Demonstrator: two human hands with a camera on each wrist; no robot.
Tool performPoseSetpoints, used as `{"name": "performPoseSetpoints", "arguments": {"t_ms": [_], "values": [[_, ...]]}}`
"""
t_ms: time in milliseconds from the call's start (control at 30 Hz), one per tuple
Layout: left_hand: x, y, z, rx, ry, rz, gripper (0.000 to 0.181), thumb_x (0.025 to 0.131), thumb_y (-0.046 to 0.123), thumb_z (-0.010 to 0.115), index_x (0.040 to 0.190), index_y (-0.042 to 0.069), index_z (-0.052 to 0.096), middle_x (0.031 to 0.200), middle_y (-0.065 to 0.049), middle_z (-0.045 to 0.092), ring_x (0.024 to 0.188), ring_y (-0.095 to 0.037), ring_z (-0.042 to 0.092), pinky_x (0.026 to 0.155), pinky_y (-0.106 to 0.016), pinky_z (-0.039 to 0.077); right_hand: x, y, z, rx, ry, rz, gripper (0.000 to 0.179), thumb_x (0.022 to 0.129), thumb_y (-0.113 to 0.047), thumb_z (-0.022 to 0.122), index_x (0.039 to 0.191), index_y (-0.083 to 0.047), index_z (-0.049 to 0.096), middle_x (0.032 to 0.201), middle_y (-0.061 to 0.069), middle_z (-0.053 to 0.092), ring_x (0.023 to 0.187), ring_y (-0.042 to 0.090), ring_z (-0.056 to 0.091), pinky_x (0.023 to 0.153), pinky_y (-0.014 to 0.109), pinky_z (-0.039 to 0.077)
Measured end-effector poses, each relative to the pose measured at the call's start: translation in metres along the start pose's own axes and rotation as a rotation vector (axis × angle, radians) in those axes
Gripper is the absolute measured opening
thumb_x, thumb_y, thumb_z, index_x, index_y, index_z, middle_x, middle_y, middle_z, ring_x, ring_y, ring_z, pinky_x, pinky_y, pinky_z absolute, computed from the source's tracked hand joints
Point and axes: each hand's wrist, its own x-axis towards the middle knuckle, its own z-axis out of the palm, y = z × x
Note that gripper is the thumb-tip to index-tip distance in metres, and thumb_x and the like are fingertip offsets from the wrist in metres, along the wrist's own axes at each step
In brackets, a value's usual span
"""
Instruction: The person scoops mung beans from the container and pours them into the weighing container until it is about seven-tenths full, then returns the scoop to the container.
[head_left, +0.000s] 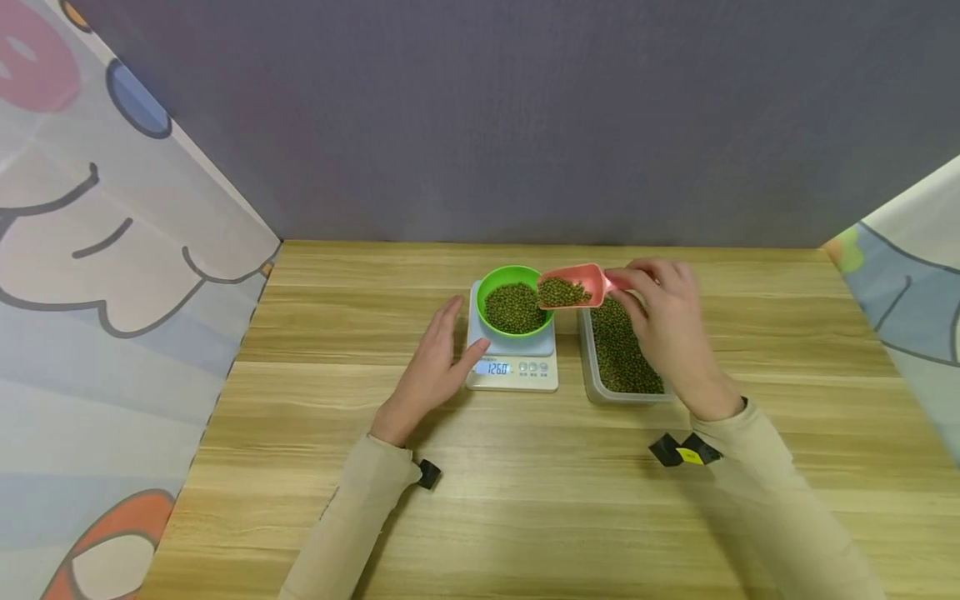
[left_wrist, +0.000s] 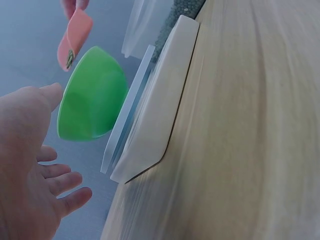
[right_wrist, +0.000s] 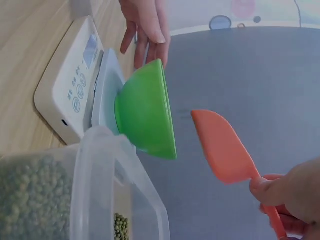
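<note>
My right hand grips the handle of a pink scoop, which carries mung beans. The scoop's front lip is over the right rim of a green bowl, itself holding beans. That bowl stands on a white kitchen scale whose display reads 126.0. Beside the scale's left edge is my left hand, fingers extended and thumb apart, holding nothing. In the left wrist view the spread fingers are near the bowl. From the right wrist, the scoop shows its underside.
A clear plastic tub of mung beans stands to the right of the scale, partly under my right hand. A grey panel rises behind the wooden table. Printed cartoon sheets hang at both sides.
</note>
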Motion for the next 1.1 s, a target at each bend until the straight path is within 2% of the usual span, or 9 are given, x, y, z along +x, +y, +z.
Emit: {"name": "performPoseSetpoints", "arguments": {"t_ms": [233, 500, 700, 867, 967, 1100], "values": [[0.000, 0.001, 0.000, -0.002, 0.013, 0.035, 0.079, 0.107, 0.046, 0.052, 0.161, -0.004, 0.022, 0.165, -0.023, 0.028, 0.155, -0.034, 0.026, 0.127, -0.049, 0.024, 0.007, -0.009, 0.011, -0.025, 0.075, -0.050, 0.021, 0.090, 0.004, 0.074, 0.110, 0.006, 0.074, 0.107, 0.025, 0.065, 0.095, 0.045, 0.048, 0.081, 0.053, 0.035], [0.001, 0.001, 0.001, -0.002, 0.004, 0.027, 0.079, 0.107, 0.046, 0.052, 0.161, -0.002, 0.021, 0.166, -0.023, 0.027, 0.155, -0.033, 0.025, 0.128, -0.049, 0.023, 0.008, -0.015, 0.018, -0.110, 0.134, -0.121, 0.021, 0.090, 0.002, 0.073, 0.111, 0.001, 0.074, 0.106, 0.023, 0.067, 0.097, 0.042, 0.051, 0.074, 0.050, 0.034], [0.001, 0.002, 0.001, -0.005, 0.009, 0.033, 0.079, 0.106, 0.045, 0.054, 0.160, -0.004, 0.022, 0.165, -0.024, 0.027, 0.155, -0.033, 0.025, 0.127, -0.050, 0.024, 0.007, -0.017, 0.020, -0.142, 0.158, -0.175, 0.025, 0.090, 0.011, 0.070, 0.112, 0.000, 0.075, 0.105, 0.023, 0.067, 0.097, 0.042, 0.052, 0.073, 0.051, 0.036], [0.001, 0.002, 0.001, 0.000, 0.004, 0.020, 0.080, 0.106, 0.048, 0.052, 0.161, -0.003, 0.022, 0.166, -0.023, 0.027, 0.155, -0.033, 0.025, 0.127, -0.050, 0.024, 0.005, -0.017, 0.021, -0.170, 0.157, -0.230, 0.036, 0.089, 0.022, 0.060, 0.114, 0.001, 0.073, 0.106, 0.025, 0.065, 0.101, 0.045, 0.053, 0.073, 0.052, 0.038], [0.000, 0.002, 0.001, 0.000, 0.002, 0.013, 0.080, 0.107, 0.048, 0.051, 0.161, -0.002, 0.021, 0.166, -0.023, 0.026, 0.156, -0.032, 0.024, 0.128, -0.049, 0.023, 0.003, -0.016, 0.021, -0.175, 0.166, -0.241, 0.037, 0.088, 0.023, 0.058, 0.113, 0.000, 0.074, 0.107, 0.024, 0.065, 0.103, 0.045, 0.053, 0.073, 0.052, 0.039], [-0.001, 0.002, 0.000, -0.004, 0.000, 0.010, 0.080, 0.107, 0.048, 0.051, 0.162, -0.002, 0.021, 0.166, -0.023, 0.027, 0.156, -0.032, 0.024, 0.128, -0.048, 0.022, 0.002, -0.014, 0.019, -0.140, 0.192, -0.209, 0.029, 0.090, 0.017, 0.065, 0.111, 0.000, 0.074, 0.106, 0.024, 0.066, 0.101, 0.044, 0.054, 0.077, 0.053, 0.039]]}}
